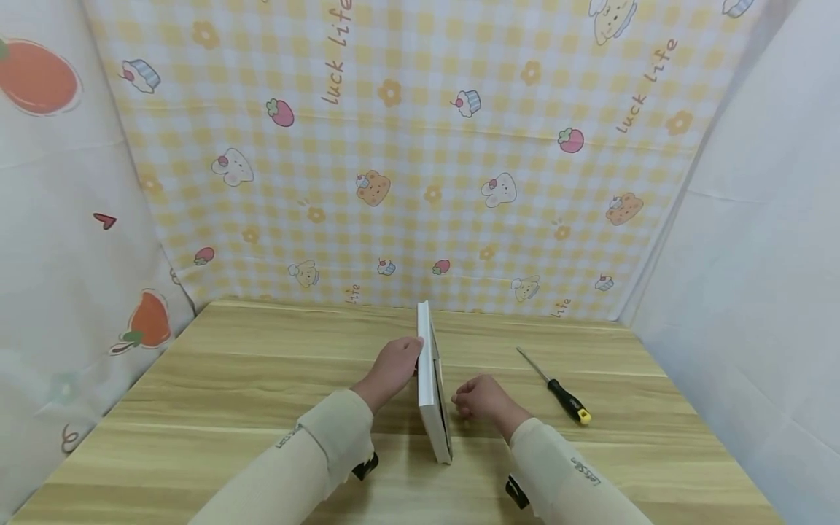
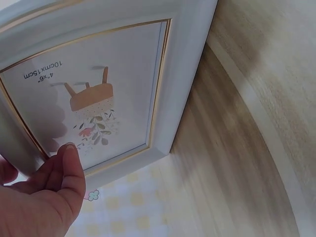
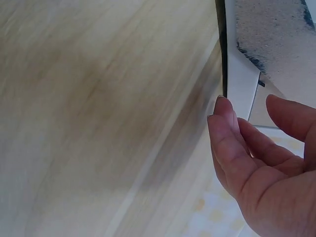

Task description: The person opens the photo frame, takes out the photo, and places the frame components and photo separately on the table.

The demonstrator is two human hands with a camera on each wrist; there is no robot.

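A white picture frame [image 1: 426,379] stands tilted on the table, its thin edge facing the head camera. My left hand [image 1: 394,364] grips it by the upper side. From the left wrist view, the frame's front [image 2: 185,54] has a gold inner line round a print of flowers in a stool-like pot, marked 4"x6". To the right of the frame is my right hand [image 1: 484,399], its fingers loosely bent with nothing held. In the right wrist view the fingertips [image 3: 224,106] overlap the edge of the frame's rear side, where a worn greyish-brown backing [image 3: 271,44] shows.
A screwdriver [image 1: 566,399] with a black and yellow handle lies on the wood-grain table [image 1: 262,379], right of my right hand. A checked cloth [image 1: 407,146] hangs behind the table, with white cloths at both sides.
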